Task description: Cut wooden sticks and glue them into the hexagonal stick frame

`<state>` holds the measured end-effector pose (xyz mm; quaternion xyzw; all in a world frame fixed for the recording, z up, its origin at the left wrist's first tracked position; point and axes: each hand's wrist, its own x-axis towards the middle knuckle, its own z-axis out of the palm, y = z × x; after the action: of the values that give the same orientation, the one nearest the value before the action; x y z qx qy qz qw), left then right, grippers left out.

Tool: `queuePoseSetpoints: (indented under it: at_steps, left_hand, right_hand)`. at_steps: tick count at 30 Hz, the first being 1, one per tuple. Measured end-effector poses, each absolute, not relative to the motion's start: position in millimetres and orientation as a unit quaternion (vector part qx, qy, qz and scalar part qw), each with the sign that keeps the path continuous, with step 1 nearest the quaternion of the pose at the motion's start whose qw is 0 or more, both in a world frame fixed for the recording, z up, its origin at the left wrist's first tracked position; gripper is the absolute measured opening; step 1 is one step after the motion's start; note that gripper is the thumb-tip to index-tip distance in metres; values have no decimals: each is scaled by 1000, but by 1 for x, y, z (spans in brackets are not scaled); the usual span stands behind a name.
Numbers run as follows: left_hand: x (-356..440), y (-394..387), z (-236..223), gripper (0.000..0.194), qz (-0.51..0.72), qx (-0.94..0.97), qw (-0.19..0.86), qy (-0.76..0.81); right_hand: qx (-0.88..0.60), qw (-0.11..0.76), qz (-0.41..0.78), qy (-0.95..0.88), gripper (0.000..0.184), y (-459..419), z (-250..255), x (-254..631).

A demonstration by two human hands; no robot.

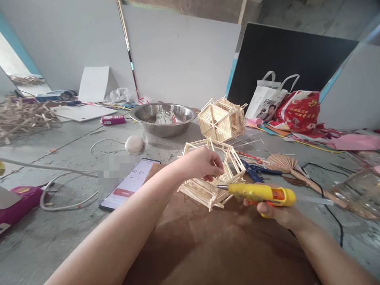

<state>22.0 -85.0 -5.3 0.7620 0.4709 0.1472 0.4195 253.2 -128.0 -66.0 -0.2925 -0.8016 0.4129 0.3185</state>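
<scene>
My right hand (pixel 274 211) is wrapped round the handle of a yellow hot glue gun (pixel 252 192), a clear glue stick (pixel 314 200) poking out of its back. The gun's nozzle points left, close to the near side of a hexagonal frame of thin wooden sticks (pixel 204 192). Over that frame hovers my left hand (pixel 203 164), its fingers curled and pinched; whatever they hold, if anything, is hidden. Some of the frame's far side is covered by this hand. The frame rests on a brown sheet (pixel 190 245).
Behind stand a finished-looking stick lantern (pixel 219 120) and a steel basin (pixel 163 128). A phone (pixel 127 186) lies left of the frame, blue pliers (pixel 258 170) right of it. A black cord (pixel 335 221) runs past my right arm; a glass dish (pixel 360 192) sits at far right.
</scene>
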Motion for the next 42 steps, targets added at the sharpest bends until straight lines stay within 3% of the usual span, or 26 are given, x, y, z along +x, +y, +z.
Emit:
queuePoseSetpoints:
  at_steps: [42]
  left_hand:
    - [22, -86, -5, 19, 143, 772, 403, 470]
  right_hand:
    - [-295, 319, 399, -807, 25, -129, -64, 252]
